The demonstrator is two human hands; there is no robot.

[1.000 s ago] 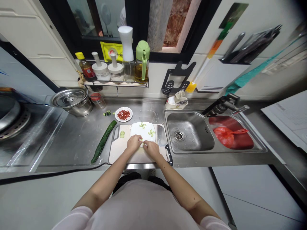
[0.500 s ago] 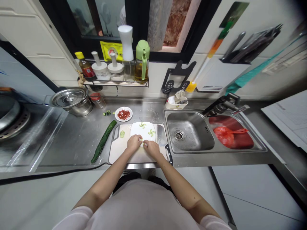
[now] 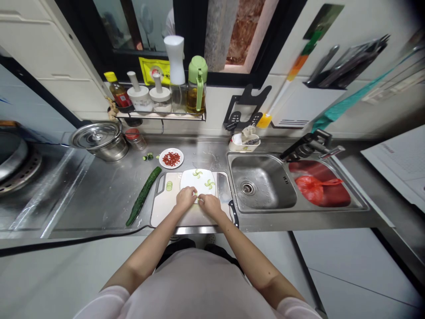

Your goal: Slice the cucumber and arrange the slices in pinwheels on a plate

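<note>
Head camera shows your left hand [image 3: 186, 197] and your right hand [image 3: 210, 205] brought together over the near edge of a white plate [image 3: 190, 181], fingertips close to one another with a narrow gap between. Your thumbs and forefingers are bent inward in a pinching shape. A small pale green bit shows at your fingertips, but it is mostly hidden, so you cannot tell from here which hand grips it, or how firmly.

The plate rests on a pale cutting board [image 3: 162, 208], its greater part lying beyond your hands. Two pinwheel-like groups of cucumber slices sit on it: one at the far edge [image 3: 197, 173], straight ahead of your fingers, and one by the right edge [image 3: 209, 184], just beyond your right hand. A short overlapping row of cucumber slices [image 3: 169, 186] lies on the board, left of the plate and ahead of your left hand.

Right of the plate lies a knife, its dark, white-dotted handle [image 3: 235, 215] near your right wrist. The whole cucumber [image 3: 144, 197] lies slantwise on the steel counter [image 3: 99, 195], left of the board and well apart from your left hand. Beyond the board stands a small white dish [image 3: 161, 158] of chopped red pieces [image 3: 171, 158].
</note>
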